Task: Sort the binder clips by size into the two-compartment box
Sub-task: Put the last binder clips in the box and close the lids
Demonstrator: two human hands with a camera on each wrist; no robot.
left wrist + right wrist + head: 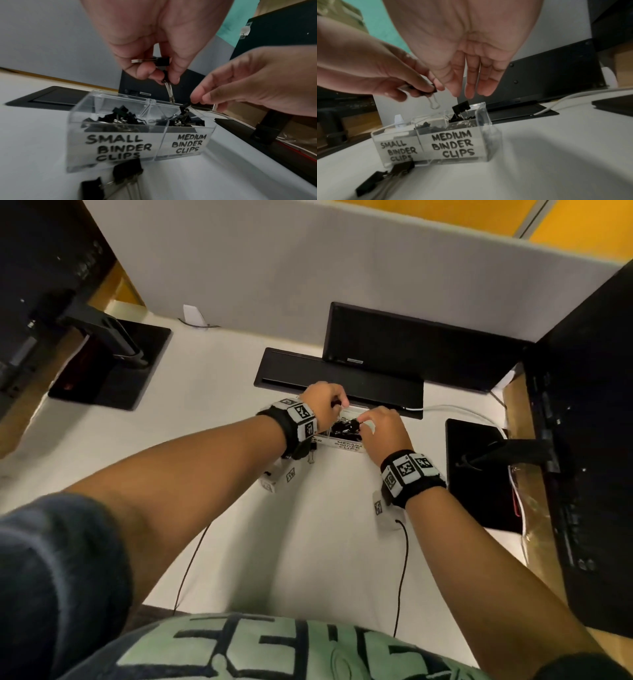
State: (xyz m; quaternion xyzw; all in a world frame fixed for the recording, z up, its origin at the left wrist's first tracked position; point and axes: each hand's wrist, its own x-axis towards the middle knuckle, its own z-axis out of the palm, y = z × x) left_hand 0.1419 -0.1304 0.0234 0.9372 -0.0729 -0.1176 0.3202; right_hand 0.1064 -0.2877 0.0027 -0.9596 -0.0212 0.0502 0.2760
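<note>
Nearest, on the desk [34, 135] and touching the near wall of the box [120, 143]: two loose clips [127, 170], lying flat with wire handles toward the near edge. Probably light, stiff, springy steel with smooth painted bodies and slick wire loops. Best taken by the black body, thumb on one flat side and finger on the other, or by both handles pinched together; likely to swing if taken by one loop.

Next, the box itself: clear, hard plastic, standing mid-desk, small compartment [118, 146] on the left, medium compartment [187, 143] on the right, both already well filled with black clips.

Above the box, left hand [323, 402]: curled, palm down, gripping held clips [162, 62], one tucked under the fingers, another pinched lower with its handles dangling over the far rim.

Beside it, right hand [383, 429]: over the medium compartment, fingers nearly straight and pointing down, gripping nothing. Directly beneath the fingertips, a top clip [461, 106], tilted on the pile; touching or just apart, cannot tell.

Farther back, along the far edge, a white cable [573, 100].
</note>
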